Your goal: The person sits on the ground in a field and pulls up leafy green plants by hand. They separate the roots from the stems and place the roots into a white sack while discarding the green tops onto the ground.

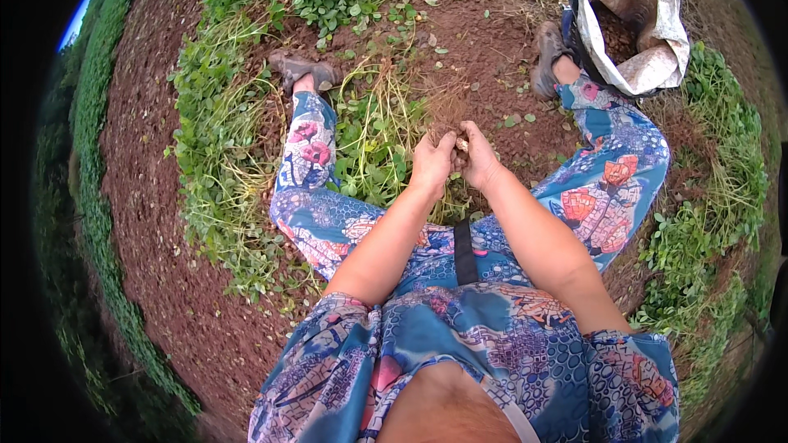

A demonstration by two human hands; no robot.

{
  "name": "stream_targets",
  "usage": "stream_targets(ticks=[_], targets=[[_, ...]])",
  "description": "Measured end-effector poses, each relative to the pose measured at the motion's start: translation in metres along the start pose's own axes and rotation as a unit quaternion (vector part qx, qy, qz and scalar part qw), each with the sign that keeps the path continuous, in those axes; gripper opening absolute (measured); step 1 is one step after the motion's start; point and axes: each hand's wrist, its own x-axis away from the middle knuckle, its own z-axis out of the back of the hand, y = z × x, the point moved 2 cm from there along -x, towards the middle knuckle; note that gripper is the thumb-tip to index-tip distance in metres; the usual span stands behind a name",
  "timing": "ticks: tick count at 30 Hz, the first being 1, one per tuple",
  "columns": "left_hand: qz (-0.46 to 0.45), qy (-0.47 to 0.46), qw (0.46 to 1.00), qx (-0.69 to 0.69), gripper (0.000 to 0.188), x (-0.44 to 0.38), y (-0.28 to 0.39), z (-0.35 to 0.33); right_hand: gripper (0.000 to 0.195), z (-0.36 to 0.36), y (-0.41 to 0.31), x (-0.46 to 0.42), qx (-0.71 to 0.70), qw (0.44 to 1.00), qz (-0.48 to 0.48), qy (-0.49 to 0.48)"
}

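Observation:
Between my outstretched legs, my two hands meet low over a leafy peanut plant (378, 141). My left hand (432, 163) is closed around the root end, and fine brown roots (449, 95) fan out beyond the fingers. My right hand (480, 160) touches it from the other side, thumb and fingers curled around pale peanut pods (462, 144). How many pods it grips is hidden by the fingers. The plant's pale stems and green leaves spread to the left of my hands.
A white woven sack (668, 67), rolled open with brown contents inside, stands by my right shoe (546, 61). Uprooted plants are heaped beyond my left shoe (301, 71) and along my left leg. More green plants (677, 258) lie at right. Reddish bare soil (148, 197) stretches left.

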Motion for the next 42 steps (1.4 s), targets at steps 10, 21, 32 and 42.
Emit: stream_targets(ticks=[10,21,32,42], targets=[[-0.153,0.071,0.964,-0.207,0.025,-0.002,-0.009,0.002,0.028,-0.007,0.001,0.006,-0.021,0.987,0.144,0.067],[0.182,-0.223,0.934,0.214,0.025,0.006,0.027,0.018,0.018,-0.017,-0.015,0.022,-0.048,0.99,0.118,-0.063],[0.178,-0.366,0.853,0.328,0.031,0.005,0.051,0.046,0.027,-0.01,-0.049,0.044,0.262,0.933,0.225,-0.103],[-0.134,0.045,0.984,-0.108,0.026,-0.027,0.046,0.05,0.023,-0.048,-0.08,0.105,0.568,0.761,0.284,-0.136]])
